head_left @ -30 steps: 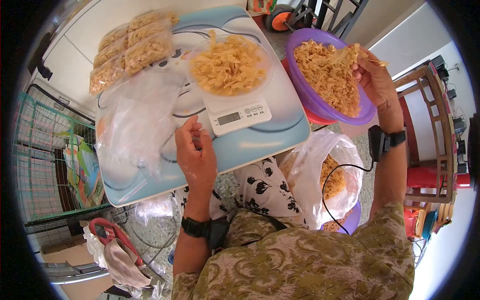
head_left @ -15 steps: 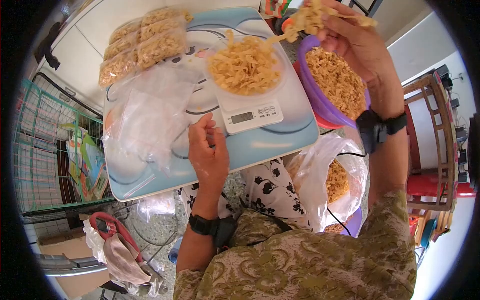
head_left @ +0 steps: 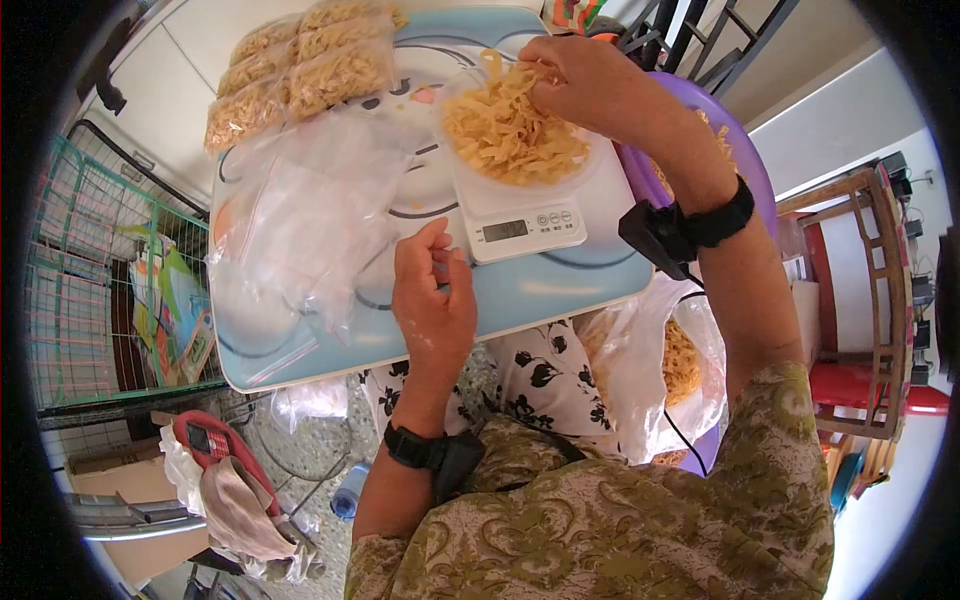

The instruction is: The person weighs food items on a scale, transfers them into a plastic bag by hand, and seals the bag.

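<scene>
A clear bowl (head_left: 597,160) heaped with pale yellow dried strips (head_left: 515,135) stands on a white digital kitchen scale (head_left: 527,232). My right hand (head_left: 590,85) reaches into the far right side of the heap, its fingers closed on some strips. Part of what it grips is hidden behind the fingers. My left hand (head_left: 435,300) rests near the front edge of the table, left of the scale, with loosely bent fingers apart and nothing in them. Beside it lie flat clear plastic bags (head_left: 310,205). The digits on the scale's display are too blurred to read.
Filled bags of strips (head_left: 340,75) are stacked at the back left of the patterned table (head_left: 600,270). A purple basin (head_left: 745,165) holding strips stands to the right. An open plastic bag of strips (head_left: 645,375) is below the table. A wire cage (head_left: 100,270) stands left.
My right hand has come down and left from above the purple basin to the bowl, bringing its strips to the heap. My left hand stays by the table edge while the view shifts slightly.
</scene>
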A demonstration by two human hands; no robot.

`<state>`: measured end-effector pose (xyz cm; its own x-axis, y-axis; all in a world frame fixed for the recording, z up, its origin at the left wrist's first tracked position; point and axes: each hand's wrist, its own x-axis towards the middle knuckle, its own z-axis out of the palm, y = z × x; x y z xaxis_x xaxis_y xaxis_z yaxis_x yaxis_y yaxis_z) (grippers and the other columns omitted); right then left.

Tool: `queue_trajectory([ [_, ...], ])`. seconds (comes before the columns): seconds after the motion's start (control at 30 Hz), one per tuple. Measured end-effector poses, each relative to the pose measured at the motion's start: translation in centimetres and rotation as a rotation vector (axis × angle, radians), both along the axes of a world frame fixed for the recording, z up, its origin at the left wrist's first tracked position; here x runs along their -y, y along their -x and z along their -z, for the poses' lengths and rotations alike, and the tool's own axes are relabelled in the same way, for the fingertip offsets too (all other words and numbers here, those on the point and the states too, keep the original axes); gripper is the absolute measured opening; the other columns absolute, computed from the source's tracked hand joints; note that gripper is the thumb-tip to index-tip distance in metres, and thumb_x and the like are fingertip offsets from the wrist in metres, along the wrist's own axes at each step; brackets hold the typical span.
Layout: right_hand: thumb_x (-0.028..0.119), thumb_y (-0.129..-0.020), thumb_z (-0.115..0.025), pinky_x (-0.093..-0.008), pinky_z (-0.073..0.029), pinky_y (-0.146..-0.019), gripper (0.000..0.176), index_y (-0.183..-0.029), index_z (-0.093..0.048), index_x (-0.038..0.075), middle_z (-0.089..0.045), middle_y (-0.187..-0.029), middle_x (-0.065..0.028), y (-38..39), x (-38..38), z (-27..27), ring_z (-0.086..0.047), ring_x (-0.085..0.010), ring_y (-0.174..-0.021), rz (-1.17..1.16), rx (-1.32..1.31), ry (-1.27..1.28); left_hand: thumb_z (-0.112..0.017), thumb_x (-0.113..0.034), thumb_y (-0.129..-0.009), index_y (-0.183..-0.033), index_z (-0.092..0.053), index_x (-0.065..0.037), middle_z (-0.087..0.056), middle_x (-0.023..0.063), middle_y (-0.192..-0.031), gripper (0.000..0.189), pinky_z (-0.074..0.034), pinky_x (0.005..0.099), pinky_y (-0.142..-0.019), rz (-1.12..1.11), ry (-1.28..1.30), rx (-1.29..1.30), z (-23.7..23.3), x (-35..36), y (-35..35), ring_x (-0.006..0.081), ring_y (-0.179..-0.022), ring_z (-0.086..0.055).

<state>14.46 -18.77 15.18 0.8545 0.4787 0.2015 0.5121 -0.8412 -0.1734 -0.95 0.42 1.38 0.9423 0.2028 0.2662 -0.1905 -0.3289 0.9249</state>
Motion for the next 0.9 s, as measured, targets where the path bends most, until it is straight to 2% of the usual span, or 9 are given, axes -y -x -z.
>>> queue_trajectory([
  [0.13, 0.023, -0.083, -0.062, -0.0375, -0.052, -0.073, 0.043, -0.121, -0.06, 0.002, -0.068, -0.107, -0.0153, 1.5, 0.3, -1.3, -0.065, -0.0237, -0.082, -0.02, 0.061, -0.087, -0.057, -0.01, -0.095, -0.122, -0.057, -0.002, -0.058, 0.0087, -0.102, 0.028, -0.05, 0.0302, -0.077, 0.007, -0.049, 0.028, 0.1, -0.1, 0.0, 0.0159, -0.086, -0.058],
  [0.33, 0.016, -0.086, -0.059, -0.0265, -0.048, -0.065, 0.043, -0.126, -0.057, 0.002, -0.065, -0.114, -0.0098, 4.4, 0.5, -3.5, -0.056, -0.0126, -0.074, -0.009, -0.162, -0.143, -0.056, -0.008, -0.095, -0.122, -0.057, -0.002, -0.058, 0.0087, -0.101, 0.028, -0.05, 0.0299, -0.077, 0.008, -0.012, 0.01, 0.0, 0.1, 0.1, 0.0159, -0.085, -0.058],
  [0.4, 0.008, -0.087, -0.055, -0.0235, -0.045, -0.062, 0.039, -0.125, -0.058, 0.004, -0.064, -0.114, -0.0056, 5.8, 1.3, -2.2, -0.053, -0.0082, -0.071, 0.063, -0.194, -0.471, -0.056, -0.008, -0.095, -0.122, -0.057, -0.002, -0.059, 0.0089, -0.101, 0.028, -0.05, 0.03, -0.076, 0.003, -0.061, -0.003, -0.4, -0.1, 0.6, 0.0158, -0.085, -0.058],
  [0.43, 0.008, -0.087, -0.055, -0.0235, -0.045, -0.062, 0.039, -0.125, -0.058, 0.004, -0.064, -0.114, -0.0056, 6.4, 1.7, -1.8, -0.053, -0.0082, -0.071, 0.065, -0.2, -0.475, -0.056, -0.008, -0.095, -0.122, -0.057, -0.002, -0.059, 0.0089, -0.101, 0.028, -0.05, 0.03, -0.076, 0.004, -0.064, -0.01, -0.3, -0.2, 0.6, 0.0158, -0.085, -0.058],
  [0.5, 0.005, -0.085, -0.053, -0.0307, -0.051, -0.059, 0.022, -0.104, -0.062, 0.001, -0.069, -0.089, -0.0103, 7.8, 2.8, -0.9, -0.063, -0.0169, -0.063, 0.084, -0.015, -0.654, -0.057, -0.009, -0.095, -0.122, -0.057, -0.002, -0.06, 0.0087, -0.101, 0.029, -0.05, 0.0303, -0.077, 0.003, -0.027, 0.006, 0.1, -0.1, 0.6, 0.0157, -0.086, -0.058],
  [0.53, 0.005, -0.085, -0.053, -0.0307, -0.051, -0.059, 0.022, -0.104, -0.062, 0.001, -0.069, -0.089, -0.0103, 8.7, 3.1, -0.3, -0.063, -0.0169, -0.063, 0.089, -0.02, -0.657, -0.057, -0.009, -0.095, -0.122, -0.057, -0.002, -0.06, 0.0087, -0.101, 0.029, -0.05, 0.0303, -0.077, 0.006, -0.031, 0.0, 0.1, -0.1, 0.5, 0.0157, -0.086, -0.058],
  [0.6, -0.001, -0.087, -0.047, -0.0223, -0.045, -0.054, 0.021, -0.103, -0.061, 0.001, -0.065, -0.088, -0.0063, 10.7, 3.6, 1.5, -0.054, -0.0061, -0.06, 0.348, -0.045, -0.756, -0.057, -0.009, -0.095, -0.122, -0.058, -0.002, -0.061, 0.0081, -0.102, 0.028, -0.05, 0.03, -0.078, -0.022, -0.015, -0.013, 0.0, 0.1, 0.5, 0.0154, -0.087, -0.059],
  [0.77, -0.001, -0.089, -0.046, -0.0226, -0.044, -0.053, 0.021, -0.105, -0.059, 0.001, -0.064, -0.087, -0.0043, 12.7, 5.8, 9.6, -0.053, -0.007, -0.059, 0.462, -0.163, -0.952, -0.057, -0.009, -0.095, -0.122, -0.059, -0.003, -0.061, 0.0072, -0.101, 0.028, -0.049, 0.0295, -0.079, -0.026, -0.038, -0.013, 0.0, 0.1, -0.1, 0.015, -0.087, -0.059],
  [0.9, 0.0, -0.092, -0.047, -0.0214, -0.044, -0.057, 0.019, -0.107, -0.058, 0.002, -0.064, -0.09, -0.0036, 13.7, 6.3, 13.0, -0.052, -0.0057, -0.063, 0.505, -0.257, -1.033, -0.058, -0.008, -0.094, -0.121, -0.06, -0.004, -0.062, 0.0067, -0.102, 0.027, -0.05, 0.0292, -0.08, -0.033, -0.021, -0.024, 0.2, 0.2, -0.1, 0.0142, -0.088, -0.059],
])
